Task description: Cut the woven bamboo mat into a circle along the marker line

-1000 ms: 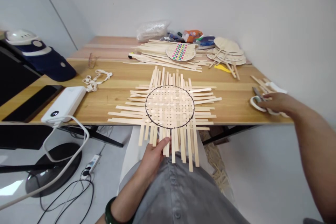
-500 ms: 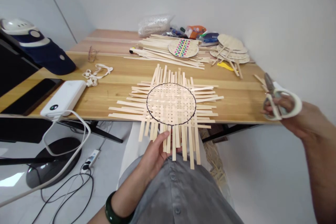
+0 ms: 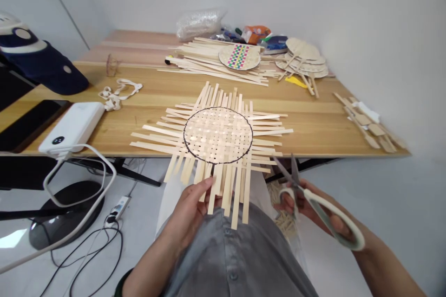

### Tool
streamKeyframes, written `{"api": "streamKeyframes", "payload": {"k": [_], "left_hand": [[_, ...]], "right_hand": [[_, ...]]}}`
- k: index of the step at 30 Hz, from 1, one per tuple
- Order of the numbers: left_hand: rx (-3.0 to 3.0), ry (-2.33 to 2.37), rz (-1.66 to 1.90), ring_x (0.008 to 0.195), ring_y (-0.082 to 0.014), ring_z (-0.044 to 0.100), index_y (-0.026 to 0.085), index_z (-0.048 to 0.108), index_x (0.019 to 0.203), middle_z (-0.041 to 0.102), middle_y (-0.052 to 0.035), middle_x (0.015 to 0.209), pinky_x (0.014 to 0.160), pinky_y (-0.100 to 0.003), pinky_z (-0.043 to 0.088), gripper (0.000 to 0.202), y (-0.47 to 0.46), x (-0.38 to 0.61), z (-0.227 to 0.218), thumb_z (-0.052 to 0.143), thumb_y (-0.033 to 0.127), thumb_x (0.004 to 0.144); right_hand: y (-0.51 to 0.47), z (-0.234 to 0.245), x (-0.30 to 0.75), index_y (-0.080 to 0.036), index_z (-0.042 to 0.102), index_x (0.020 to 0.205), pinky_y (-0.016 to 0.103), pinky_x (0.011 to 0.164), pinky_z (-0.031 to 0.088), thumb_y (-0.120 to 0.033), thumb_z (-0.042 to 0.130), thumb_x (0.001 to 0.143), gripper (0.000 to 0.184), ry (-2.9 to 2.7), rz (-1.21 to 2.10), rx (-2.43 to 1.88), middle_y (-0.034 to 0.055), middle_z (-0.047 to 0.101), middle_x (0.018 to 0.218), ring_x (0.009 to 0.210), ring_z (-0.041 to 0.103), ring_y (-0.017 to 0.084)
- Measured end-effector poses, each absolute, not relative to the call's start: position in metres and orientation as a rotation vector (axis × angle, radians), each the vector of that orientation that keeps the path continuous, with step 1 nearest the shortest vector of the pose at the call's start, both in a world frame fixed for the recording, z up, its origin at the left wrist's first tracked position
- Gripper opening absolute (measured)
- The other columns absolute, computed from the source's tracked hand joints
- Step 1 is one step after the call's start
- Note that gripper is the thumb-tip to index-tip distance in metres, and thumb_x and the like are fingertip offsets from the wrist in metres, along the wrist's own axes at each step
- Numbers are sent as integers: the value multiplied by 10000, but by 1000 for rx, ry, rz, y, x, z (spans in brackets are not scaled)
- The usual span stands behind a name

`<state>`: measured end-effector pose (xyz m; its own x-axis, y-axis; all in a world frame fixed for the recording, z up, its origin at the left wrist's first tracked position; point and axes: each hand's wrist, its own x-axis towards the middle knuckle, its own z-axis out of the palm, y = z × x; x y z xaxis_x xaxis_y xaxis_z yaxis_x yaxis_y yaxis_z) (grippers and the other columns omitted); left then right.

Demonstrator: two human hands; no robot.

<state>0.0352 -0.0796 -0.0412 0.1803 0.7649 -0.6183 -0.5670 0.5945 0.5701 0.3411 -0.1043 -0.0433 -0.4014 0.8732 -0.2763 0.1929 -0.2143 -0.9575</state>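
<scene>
A woven mat of pale flat strips lies partly on the table, with a dark oval outline near its middle and loose strip ends sticking out on all sides. My left hand grips its near edge, thumb on top and fingers underneath. To the right of the mat, my right hand holds white-handled scissors with fingers through the loops. The blades are spread apart and point up toward the mat's right-hand strip ends, not visibly cutting any.
A wooden table carries loose strips, a colored woven fan, stacked fans and wooden sticks. At left are a white power bank, a phone and a blue bottle. Cables and a power strip lie below.
My right hand has brought the scissors down and left from the table's right side, and their blades now show spread. The mat has shifted slightly left with my left hand still gripping it.
</scene>
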Motion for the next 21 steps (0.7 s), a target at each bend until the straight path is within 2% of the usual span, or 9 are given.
{"api": "streamKeyframes", "payload": {"k": [2, 5, 10, 15, 18, 21], "left_hand": [[207, 938, 960, 834, -204, 754, 168, 780, 950, 796, -65, 919, 728, -247, 620, 281, -86, 32, -43, 817, 367, 756], [173, 879, 959, 893, -219, 750, 182, 769, 984, 790, -70, 997, 779, -285, 626, 293, -94, 32, -47, 814, 374, 768], [138, 899, 994, 979, -248, 738, 182, 749, 1020, 779, -83, 1070, 847, -333, 619, 307, -101, 33, -50, 807, 362, 778], [216, 871, 874, 1029, -303, 726, 101, 747, 1042, 776, -164, 1074, 941, -395, 584, 429, -106, 39, -44, 855, 365, 721], [192, 867, 788, 999, -304, 737, 83, 756, 1053, 780, -179, 1063, 917, -386, 587, 436, -104, 49, -41, 845, 362, 729], [202, 921, 754, 965, -295, 745, 104, 770, 1009, 794, -145, 1021, 873, -370, 597, 344, -102, 58, -39, 824, 320, 747]], "right_hand": [[-111, -43, 335, -263, 511, 1274, 429, 900, 488, -789, 618, 743, 755, -1500, 1829, -1187, 76, 542, 975, 894, 563, 227], [-119, -43, 321, -247, 496, 1267, 354, 810, 484, -643, 663, 823, 618, -1493, 1991, -1254, 53, 504, 947, 852, 520, 188], [-119, -49, 305, -225, 495, 1303, 337, 788, 478, -685, 676, 785, 716, -1411, 2001, -1361, 51, 502, 940, 844, 495, 187], [-108, -46, 300, -214, 549, 1255, 322, 761, 480, -698, 684, 769, 700, -1477, 1924, -1340, 50, 517, 932, 837, 505, 186], [-101, -39, 292, -214, 586, 1184, 296, 729, 479, -712, 674, 769, 654, -1500, 1857, -1334, 36, 518, 901, 818, 493, 174], [-96, -36, 283, -218, 592, 1179, 285, 711, 491, -703, 675, 769, 641, -1446, 1861, -1339, 41, 536, 926, 833, 516, 179]]}}
